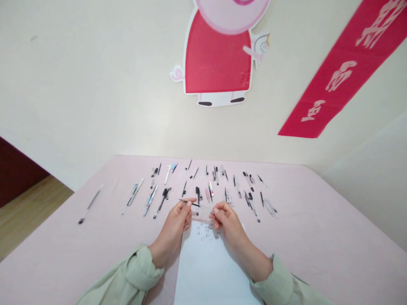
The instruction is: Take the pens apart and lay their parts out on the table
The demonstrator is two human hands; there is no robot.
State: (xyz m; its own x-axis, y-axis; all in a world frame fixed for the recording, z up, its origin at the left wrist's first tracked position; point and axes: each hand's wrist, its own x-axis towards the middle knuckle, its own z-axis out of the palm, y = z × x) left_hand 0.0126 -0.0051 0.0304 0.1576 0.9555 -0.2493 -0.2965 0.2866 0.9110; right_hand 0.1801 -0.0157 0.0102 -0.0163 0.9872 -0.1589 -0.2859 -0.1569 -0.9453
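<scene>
A thin pen refill, dark with ink at its left part and clear toward its right end, is held above the top of a white paper sheet. My left hand pinches its dark part between thumb and index finger. The clear end reaches the closed fingertips of my right hand; what exactly lies between them is too small to make out fully. Small dark specks or tiny parts are scattered on the paper below. Just beyond my hands a black-capped pen lies on the table.
Pens, caps and refills lie in rows across the pink-covered table. A white pen sits to the left, and a lone refill with a dark end farther left. Behind stands a wall with a pig cutout and a red banner.
</scene>
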